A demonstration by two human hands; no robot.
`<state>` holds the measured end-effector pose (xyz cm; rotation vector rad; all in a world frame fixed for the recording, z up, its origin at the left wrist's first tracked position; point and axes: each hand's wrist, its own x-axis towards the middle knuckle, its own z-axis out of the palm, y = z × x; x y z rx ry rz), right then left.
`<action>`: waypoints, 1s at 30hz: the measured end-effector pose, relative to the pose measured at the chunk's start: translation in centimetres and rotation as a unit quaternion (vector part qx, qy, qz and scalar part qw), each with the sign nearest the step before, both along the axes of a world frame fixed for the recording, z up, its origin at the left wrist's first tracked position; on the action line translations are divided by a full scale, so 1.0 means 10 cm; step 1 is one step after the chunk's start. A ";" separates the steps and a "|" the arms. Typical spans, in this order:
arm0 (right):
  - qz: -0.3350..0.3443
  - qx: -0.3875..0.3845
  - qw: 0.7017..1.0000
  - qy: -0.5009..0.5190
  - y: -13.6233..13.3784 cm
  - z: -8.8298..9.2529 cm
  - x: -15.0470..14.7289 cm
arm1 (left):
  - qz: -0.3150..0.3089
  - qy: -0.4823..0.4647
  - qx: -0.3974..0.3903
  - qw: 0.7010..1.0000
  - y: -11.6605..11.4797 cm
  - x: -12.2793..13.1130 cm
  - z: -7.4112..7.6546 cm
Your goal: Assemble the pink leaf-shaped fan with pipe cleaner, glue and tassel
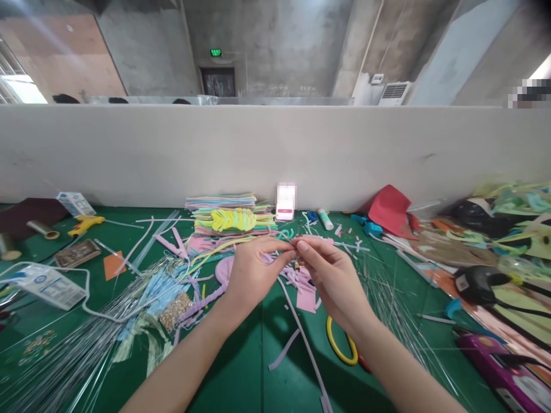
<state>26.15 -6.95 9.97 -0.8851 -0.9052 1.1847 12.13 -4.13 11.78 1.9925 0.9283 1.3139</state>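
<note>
My left hand (260,267) and my right hand (329,269) meet above the middle of the table, thumbs and forefingers pinched tip to tip. Whatever sits between the fingertips is too small and too covered to name. Just behind them shows a curled teal strip (284,234); I cannot tell whether the fingers touch it. Beneath the hands lie lilac strips and a pink paper square (306,299). A long lilac strip (301,330) runs toward the front edge. Scissors with a yellow handle (342,341) are partly covered by my right forearm.
Bundled coloured strips (232,221) and a lit phone (286,202) stand by the pale partition (275,149). Thin wires (81,338) spread at left, near a yellow glue gun (86,223). At right are red felt (390,209), a black tool (476,284) and a purple power strip (501,367).
</note>
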 end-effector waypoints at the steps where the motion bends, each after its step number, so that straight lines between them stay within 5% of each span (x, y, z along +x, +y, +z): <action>1: 0.005 0.001 1.000 0.002 0.00 0.00 0.01 | 0.001 0.001 0.001 1.000 0.00 0.00 0.00; 11: 0.051 -0.010 0.998 0.031 0.00 0.06 0.03 | -0.022 -0.043 0.065 0.997 0.02 0.01 -0.05; 15: 0.093 -0.028 0.994 0.044 0.03 0.03 0.06 | -0.047 -0.044 0.021 0.998 0.06 -0.01 -0.07; 23: 0.115 0.018 0.988 -0.098 0.04 0.11 0.21 | -0.105 0.039 -0.062 0.992 0.08 -0.08 0.04; 30: 0.083 0.039 0.982 -0.167 0.00 0.27 0.44 | -0.101 0.159 -0.029 0.982 0.05 -0.18 0.16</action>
